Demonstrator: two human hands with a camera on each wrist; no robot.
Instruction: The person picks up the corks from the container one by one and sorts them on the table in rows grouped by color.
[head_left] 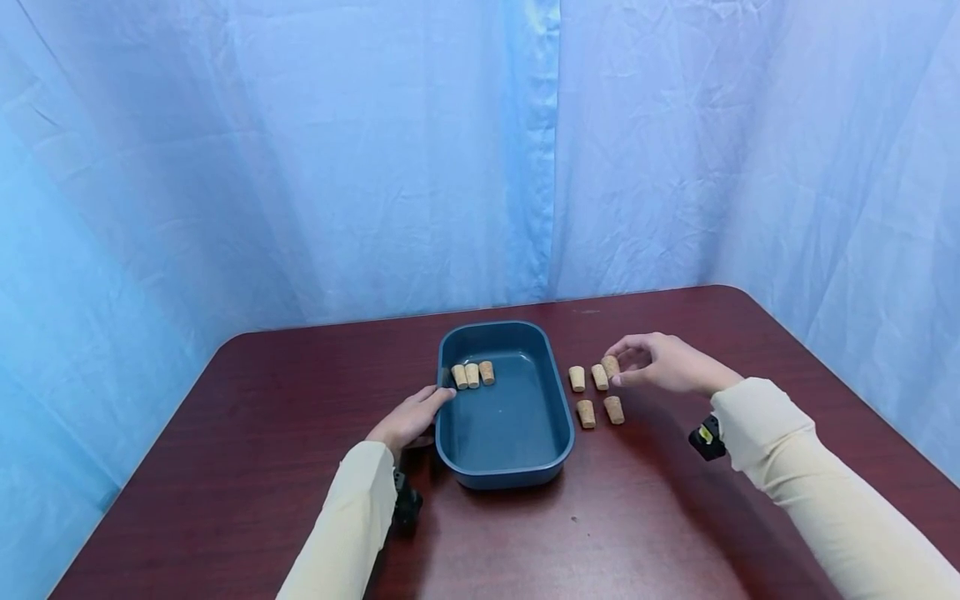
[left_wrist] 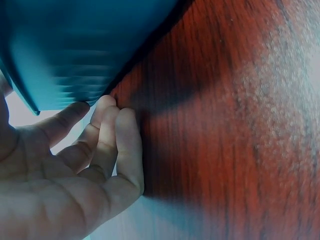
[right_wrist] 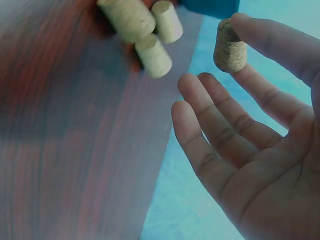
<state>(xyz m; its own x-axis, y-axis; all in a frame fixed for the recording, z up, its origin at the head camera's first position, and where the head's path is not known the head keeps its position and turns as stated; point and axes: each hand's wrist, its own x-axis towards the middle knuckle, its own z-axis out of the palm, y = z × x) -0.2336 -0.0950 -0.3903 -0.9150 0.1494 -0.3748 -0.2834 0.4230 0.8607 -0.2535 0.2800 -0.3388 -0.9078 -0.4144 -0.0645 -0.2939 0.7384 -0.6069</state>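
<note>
R hand (head_left: 663, 364) pinches cork (head_left: 611, 367) w/ fingers, right of tray (head_left: 510, 429); L hand (head_left: 408, 419) grips tray's left side. Prob. pick-up step; next needs steady pinch.

corks (head_left: 577, 379) 8: 3 in tray (head_left: 506, 429), 4 on table (head_left: 300, 400), 1 in right hand (head_left: 663, 364) | tray 1 | table 1 | hands (head_left: 408, 419) 2 | sleeves (head_left: 795, 458) 2
</note>
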